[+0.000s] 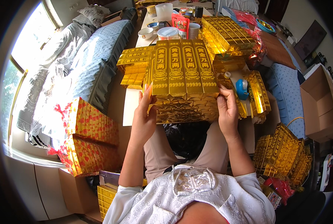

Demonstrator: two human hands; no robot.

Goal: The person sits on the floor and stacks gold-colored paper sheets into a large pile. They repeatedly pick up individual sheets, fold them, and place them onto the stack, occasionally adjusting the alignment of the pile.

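A stack of long gold foil-paper boxes (184, 67), printed with characters and ornaments, rests on the table in front of me. Several lie side by side in its top layer, and folded foil ends face me in the layers below. My left hand (144, 119) grips the stack's left side near the front corner, thumb towards me. Against the right side presses my right hand (228, 112), its fingers bent at the corner. Left of the stack, more gold boxes (135, 58) lie crosswise. A blue tape dispenser (242, 89) sits right of my right hand, beside a narrow gold bundle (258, 92).
Behind stand another gold stack (225, 33), a lidded tub (168, 33), a bowl (145, 33) and a red pouch (180, 25). Heart-patterned packages (91, 137) are piled at lower left. Gold bundles (281, 154) and a cardboard box (321, 103) are at right. A black bag (186, 140) hangs below the table edge.
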